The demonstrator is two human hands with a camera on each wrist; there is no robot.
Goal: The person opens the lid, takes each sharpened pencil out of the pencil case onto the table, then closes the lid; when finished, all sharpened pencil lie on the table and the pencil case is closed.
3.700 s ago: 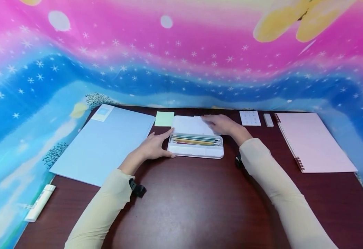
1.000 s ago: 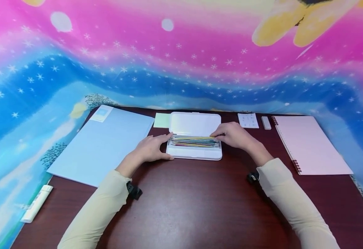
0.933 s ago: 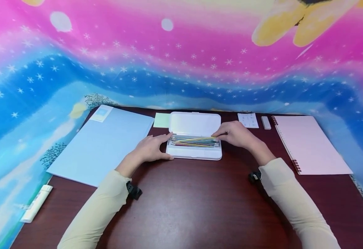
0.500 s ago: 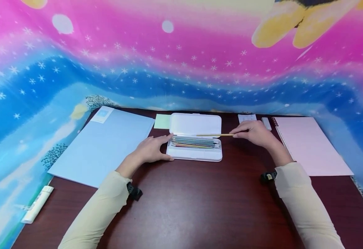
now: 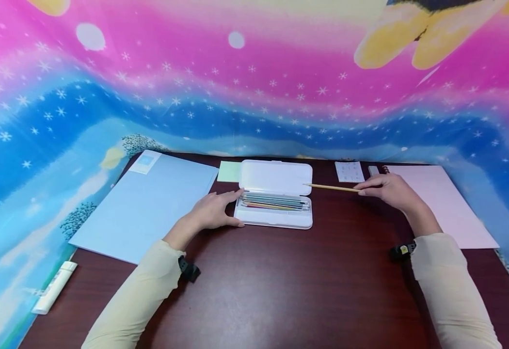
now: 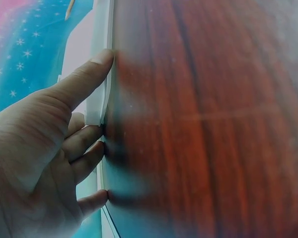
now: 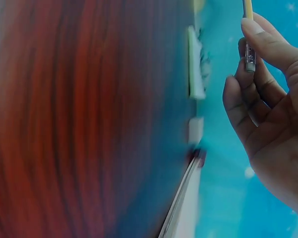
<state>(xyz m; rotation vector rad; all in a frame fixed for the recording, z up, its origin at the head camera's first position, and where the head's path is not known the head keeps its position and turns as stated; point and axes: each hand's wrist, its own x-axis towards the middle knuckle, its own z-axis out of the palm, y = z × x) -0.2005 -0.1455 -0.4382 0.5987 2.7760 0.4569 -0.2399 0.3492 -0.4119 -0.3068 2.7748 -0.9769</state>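
Note:
A white pencil case lies on the dark wooden table with its lid folded back. Several pencils lie side by side in its back compartment. At the case's left end, my left hand holds it, thumb on the front edge and index finger at the hinge corner; the left wrist view shows the thumb against the case's side. My right hand pinches a yellow pencil between thumb and fingers, its tip pointing left toward the lid. The pencil's eraser end shows in the right wrist view.
A large light-blue folder lies left, green sticky notes beside the lid. Toward the back right are a patterned white paper, a white eraser and a pink spiral notebook. A white tube stands near the left edge.
My right hand was at the lid, then took the yellow pencil from the case and drew it out rightward, past the case's right end. The left hand keeps its hold on the case.

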